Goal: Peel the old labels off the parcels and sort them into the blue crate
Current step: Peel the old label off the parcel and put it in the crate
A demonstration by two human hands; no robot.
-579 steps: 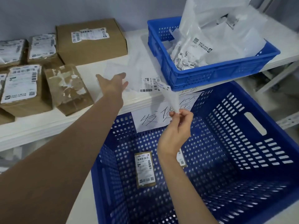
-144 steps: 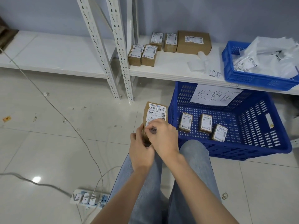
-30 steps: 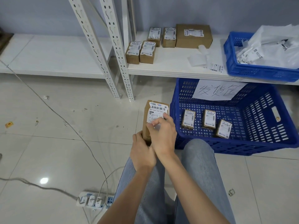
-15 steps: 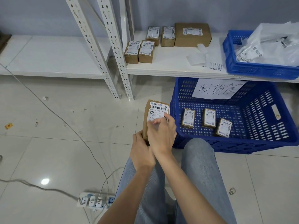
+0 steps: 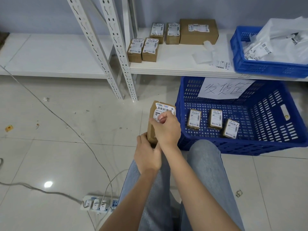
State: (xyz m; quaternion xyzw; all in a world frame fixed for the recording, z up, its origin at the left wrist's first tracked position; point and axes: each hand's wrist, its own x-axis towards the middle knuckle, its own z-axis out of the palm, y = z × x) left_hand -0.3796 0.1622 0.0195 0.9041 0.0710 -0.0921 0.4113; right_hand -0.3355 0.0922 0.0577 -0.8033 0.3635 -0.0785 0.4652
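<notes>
Left hand grips parcel base, held upright just left of crate, right hand pinching label; parcel looks light and stiff, label thin, tear-prone, best lifted from a corner.

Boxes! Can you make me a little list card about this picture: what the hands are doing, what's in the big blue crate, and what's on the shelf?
held box: brown box with a label, upright above the knees
left hand: left hand holds the box's bottom end
right hand: right hand picks at the label with curled fingers
crate: big blue crate on the floor, three labelled boxes inside, paper sign on its back wall
shelf: shelf holds four small boxes, one bigger box, loose labels, small blue crate of white bags
floor: power strip and cables
</notes>
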